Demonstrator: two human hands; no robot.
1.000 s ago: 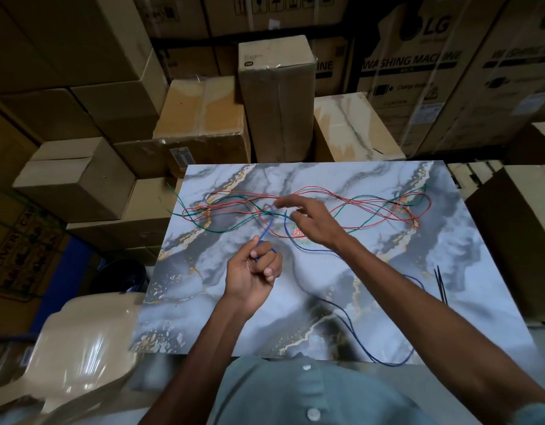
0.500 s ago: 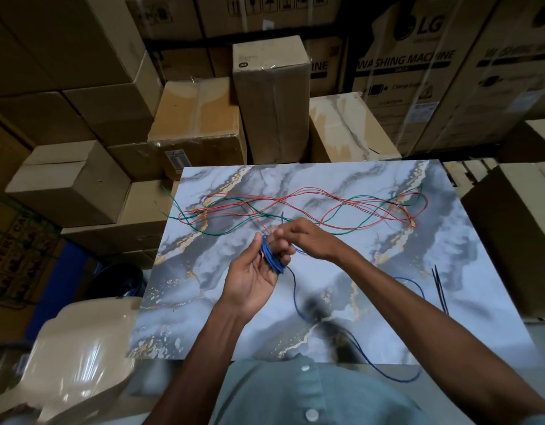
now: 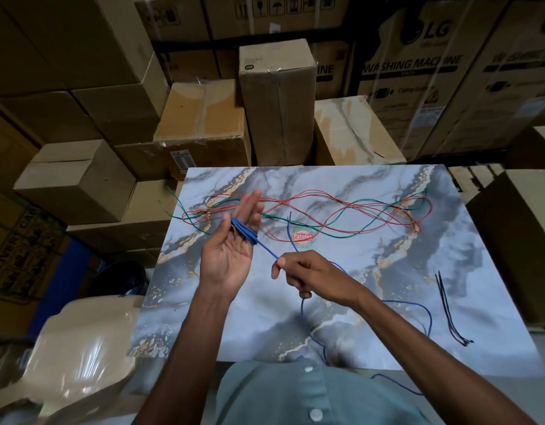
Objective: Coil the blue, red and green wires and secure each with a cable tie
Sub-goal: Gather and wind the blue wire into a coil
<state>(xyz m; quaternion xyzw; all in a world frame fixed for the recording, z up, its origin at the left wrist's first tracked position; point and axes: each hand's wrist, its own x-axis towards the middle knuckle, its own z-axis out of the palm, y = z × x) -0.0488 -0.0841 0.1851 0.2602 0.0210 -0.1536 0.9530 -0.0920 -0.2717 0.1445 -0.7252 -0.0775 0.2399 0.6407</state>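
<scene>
blue wire [image 3: 266,250] loops the flat left hand [image 3: 231,250]; right hand [image 3: 308,273] grip pinches it; "patelso" sticker [image 3: 302,237].

We find bare marbled table [image 3: 372,302] between our right hand [image 3: 314,276] and the black cable ties [image 3: 449,308] at three o'clock. At twelve, red wire [image 3: 341,199] and green wire [image 3: 295,222] sprawl across the far strip. Blue wire [image 3: 266,248] stretches taut between our hands, barring the gap, and loops toward five o'clock. Cardboard boxes [image 3: 277,99] wall in the far edge.
</scene>
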